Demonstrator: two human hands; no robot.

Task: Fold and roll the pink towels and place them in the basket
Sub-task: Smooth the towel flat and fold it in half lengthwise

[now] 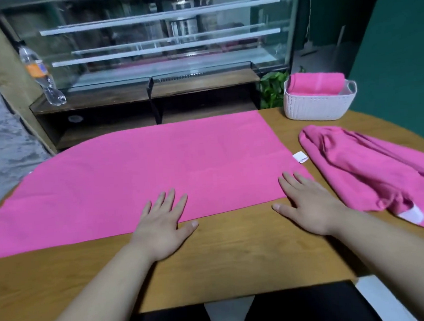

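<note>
a wooden table (236, 258) faces a glass display case (164, 39) beside a dark green wall (397, 37).

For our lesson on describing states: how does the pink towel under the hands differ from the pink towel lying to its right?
The spread towel lies flat and smooth; the right towel is bunched. The spread towel covers more table than the right towel. Left hand and right hand rest on the spread towel; nothing touches the right towel. Both are pink.

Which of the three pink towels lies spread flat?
The flat towel under the left hand and right hand. The bunched towel lies beside it; the third towel sits in the basket.
</note>
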